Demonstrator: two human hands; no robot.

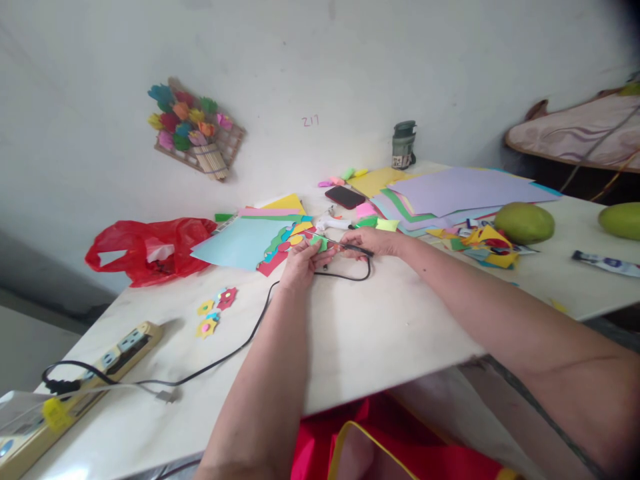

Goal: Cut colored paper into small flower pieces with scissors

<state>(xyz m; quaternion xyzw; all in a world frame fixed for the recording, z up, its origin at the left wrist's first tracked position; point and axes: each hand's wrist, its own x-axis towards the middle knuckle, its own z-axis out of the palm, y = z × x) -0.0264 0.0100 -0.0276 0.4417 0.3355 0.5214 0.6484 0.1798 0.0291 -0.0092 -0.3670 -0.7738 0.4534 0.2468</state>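
Near the middle of the table, my left hand (301,263) is closed on a small piece of green paper (319,244). Just right of it, my right hand (369,241) is wrapped round black-handled scissors (356,249), whose thin blades point left to the green paper. The blade tips are partly hidden by the paper and fingers. Behind my hands lies a white glue gun (333,223), its black cord looping below them. Cut wavy strips of coloured paper (277,245) lie left of my left hand.
A red plastic bag (150,250), paper flowers (207,325) and a power strip (117,357) are on the left. Behind are a phone (345,197) and a bottle (403,145). Coloured sheets (460,190), paper scraps (493,247), green fruit (524,222) and a tube (607,264) lie right.
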